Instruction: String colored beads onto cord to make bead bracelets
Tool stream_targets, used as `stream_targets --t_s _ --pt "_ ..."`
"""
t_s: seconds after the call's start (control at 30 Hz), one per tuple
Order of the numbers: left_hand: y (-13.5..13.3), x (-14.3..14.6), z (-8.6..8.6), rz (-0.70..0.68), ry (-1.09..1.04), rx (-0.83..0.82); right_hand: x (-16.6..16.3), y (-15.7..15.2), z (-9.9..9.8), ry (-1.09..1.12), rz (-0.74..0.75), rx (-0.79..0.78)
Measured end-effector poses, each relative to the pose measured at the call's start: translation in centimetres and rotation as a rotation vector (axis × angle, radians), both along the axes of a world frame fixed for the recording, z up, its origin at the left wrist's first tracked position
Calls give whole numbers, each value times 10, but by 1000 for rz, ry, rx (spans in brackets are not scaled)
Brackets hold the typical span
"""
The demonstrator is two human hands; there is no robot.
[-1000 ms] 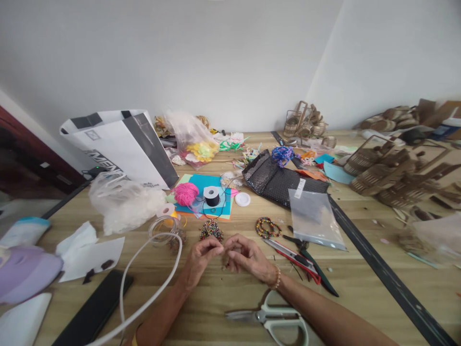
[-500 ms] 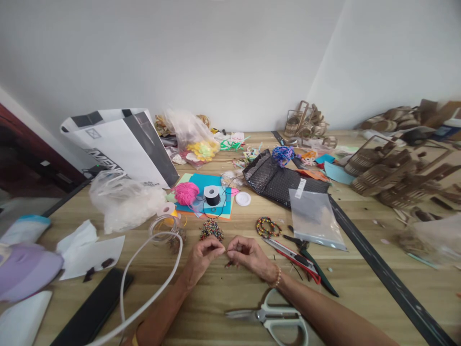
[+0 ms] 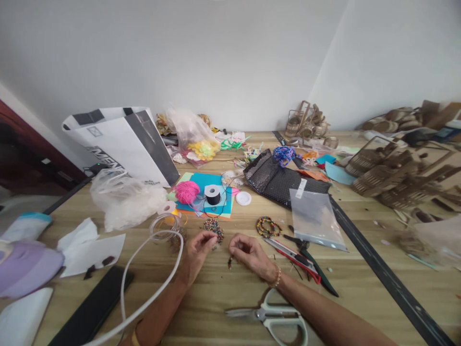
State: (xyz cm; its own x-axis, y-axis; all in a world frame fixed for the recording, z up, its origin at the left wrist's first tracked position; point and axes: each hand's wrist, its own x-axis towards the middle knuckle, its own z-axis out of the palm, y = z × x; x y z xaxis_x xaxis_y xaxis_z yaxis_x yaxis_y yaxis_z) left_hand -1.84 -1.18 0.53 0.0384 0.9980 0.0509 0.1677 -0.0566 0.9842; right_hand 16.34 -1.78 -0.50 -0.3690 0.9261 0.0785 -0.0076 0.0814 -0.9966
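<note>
My right hand (image 3: 250,254) pinches a short string of beads (image 3: 229,262), dark with red and green, which hangs below the fingertips. To its left, my left hand (image 3: 197,252) has thumb and forefinger together beside the pile of small mixed-colour beads (image 3: 213,228); whatever sits in that pinch is too small to make out. A gap separates the two hands. Beyond the right hand lie coiled beaded bracelets (image 3: 268,227). Behind the bead pile, a spool of black cord (image 3: 212,196) stands on blue paper (image 3: 200,181).
White-handled scissors (image 3: 275,315) lie between my forearms. A red utility knife (image 3: 295,259) and dark green pliers (image 3: 319,271) rest right of my right hand. A white tube (image 3: 153,298) loops over my left forearm. Bamboo baskets (image 3: 391,178) crowd the right side.
My hands have drawn apart; the left moved slightly left towards the bead pile. The bead string now hangs clear beneath my right fingertips.
</note>
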Motion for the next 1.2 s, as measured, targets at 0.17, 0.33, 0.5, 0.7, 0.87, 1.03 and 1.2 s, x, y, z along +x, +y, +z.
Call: stream_targets --t_s 0.17,0.33,0.5,0.7,0.87,1.03,1.2 --pt "6 -8 0 96 194 82 -1 0 -3 -27 -66 124" --pt "8 -12 -1 -64 476 211 -1 -1 -7 -89 -52 187" --pt "3 -12 -7 -124 754 269 -1 -1 -6 -121 -52 183" --pt "3 -13 -17 -171 814 305 -1 -1 -9 -130 -43 138" --pt "1 -8 -15 -151 628 291 -2 -3 -6 -163 -52 156" --pt "-1 2 -6 -96 194 79 -2 -6 0 -218 -71 240" --pt "-4 7 0 -84 -104 -220 -2 -9 6 -271 -92 337"
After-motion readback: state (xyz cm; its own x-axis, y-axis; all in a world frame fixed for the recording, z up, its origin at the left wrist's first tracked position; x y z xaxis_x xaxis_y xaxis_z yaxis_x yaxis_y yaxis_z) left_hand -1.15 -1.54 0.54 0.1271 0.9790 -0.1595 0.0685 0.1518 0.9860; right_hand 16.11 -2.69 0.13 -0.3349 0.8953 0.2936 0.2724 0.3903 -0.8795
